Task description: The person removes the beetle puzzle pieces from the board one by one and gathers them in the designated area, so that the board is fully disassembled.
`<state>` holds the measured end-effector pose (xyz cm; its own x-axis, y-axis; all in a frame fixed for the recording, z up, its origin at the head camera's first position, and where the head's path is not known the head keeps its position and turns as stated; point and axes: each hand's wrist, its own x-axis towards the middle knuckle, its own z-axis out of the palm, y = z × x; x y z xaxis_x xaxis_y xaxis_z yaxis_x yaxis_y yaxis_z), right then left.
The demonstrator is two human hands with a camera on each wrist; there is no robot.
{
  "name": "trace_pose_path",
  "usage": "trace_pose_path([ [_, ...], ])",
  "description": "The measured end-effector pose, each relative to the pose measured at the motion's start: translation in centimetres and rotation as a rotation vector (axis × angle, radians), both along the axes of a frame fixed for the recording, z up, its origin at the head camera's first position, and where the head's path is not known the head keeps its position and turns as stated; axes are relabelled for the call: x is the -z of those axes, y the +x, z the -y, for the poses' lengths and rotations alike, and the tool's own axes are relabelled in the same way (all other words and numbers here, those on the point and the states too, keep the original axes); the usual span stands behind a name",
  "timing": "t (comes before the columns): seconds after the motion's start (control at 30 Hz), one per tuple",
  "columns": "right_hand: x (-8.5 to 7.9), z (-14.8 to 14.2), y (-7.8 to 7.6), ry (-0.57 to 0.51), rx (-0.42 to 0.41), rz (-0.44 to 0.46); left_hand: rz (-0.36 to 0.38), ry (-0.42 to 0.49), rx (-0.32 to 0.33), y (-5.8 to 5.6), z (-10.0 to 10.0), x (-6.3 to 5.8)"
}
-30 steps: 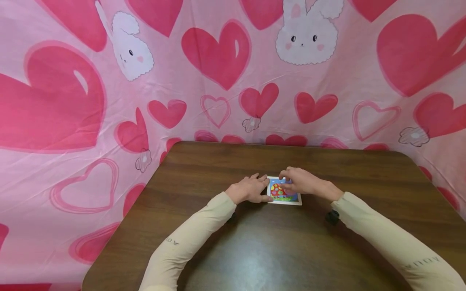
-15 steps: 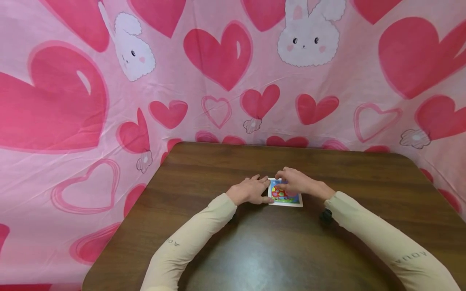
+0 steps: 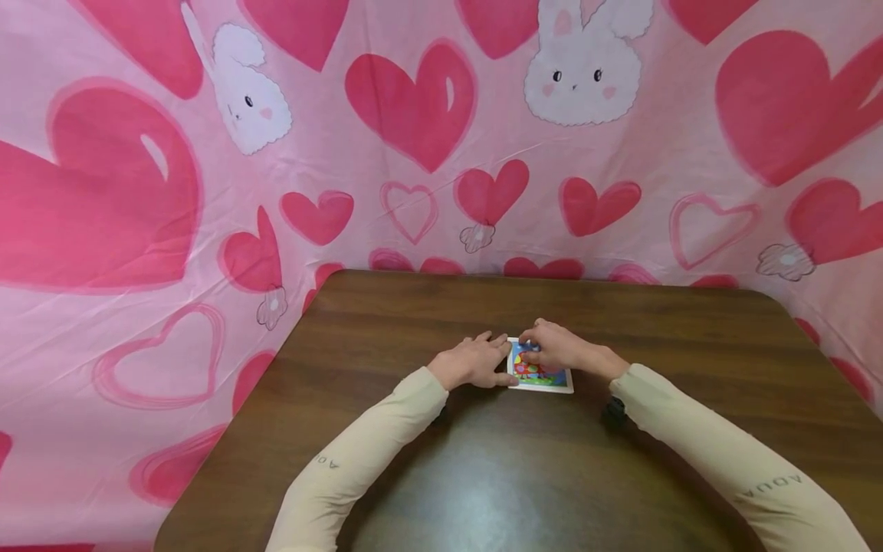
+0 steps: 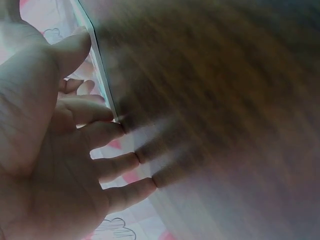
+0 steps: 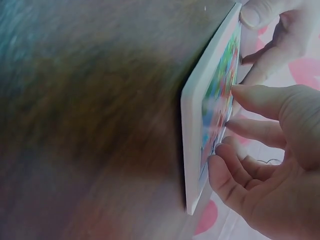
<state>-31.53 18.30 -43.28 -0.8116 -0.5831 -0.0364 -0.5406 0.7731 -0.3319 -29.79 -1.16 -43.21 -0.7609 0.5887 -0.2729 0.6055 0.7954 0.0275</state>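
White rim (image 5: 191, 145) meets outspread left hand (image 3: 473, 362); right hand (image 3: 562, 346) (loosely bent) touches picture (image 3: 545, 378).

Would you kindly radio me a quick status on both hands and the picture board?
Left hand spread, touching left edge of picture board. Right hand over it, fingers bent, grip unclear. Board flat on table. No obstruction visible.

Head view faces forward and down; both close, low wrist views share the picture board (image 3: 537, 377).
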Motion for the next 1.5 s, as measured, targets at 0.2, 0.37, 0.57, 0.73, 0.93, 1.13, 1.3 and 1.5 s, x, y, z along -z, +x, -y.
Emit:
trace_pose_path([
  [0.2, -0.12, 0.33, 0.12, 0.004, 0.014, 0.021, -0.003, 0.002, 0.003, 0.02, 0.12, -0.07],
  [0.37, -0.20, 0.38, 0.10, 0.011, 0.000, 0.015, 0.010, 0.006, -0.001, 0.05, 0.01, 0.09],
  [0.57, 0.02, 0.33, -0.17, -0.012, -0.014, -0.014, -0.007, 0.008, 0.001, 0.10, -0.12, 0.22],
  [0.73, 0.13, 0.29, -0.28, -0.059, -0.032, 0.003, 0.004, 0.009, -0.001, 0.20, -0.12, 0.04],
  [0.93, -0.02, 0.23, -0.12, -0.081, -0.050, -0.006, 0.010, 0.006, -0.006, 0.27, -0.08, -0.21],
  [1.13, 0.30, 0.49, -0.34, -0.063, -0.003, 0.021, 0.009, 0.003, -0.001, 0.13, -0.07, -0.12],
  [1.3, 0.43, 0.56, -0.49, -0.052, -0.006, -0.010, -0.003, -0.001, 0.002, 0.14, -0.06, -0.20],
  [1.5, 0.34, 0.53, -0.49, -0.064, -0.006, 0.010, 0.013, 0.003, -0.004, 0.14, -0.03, -0.23],
])
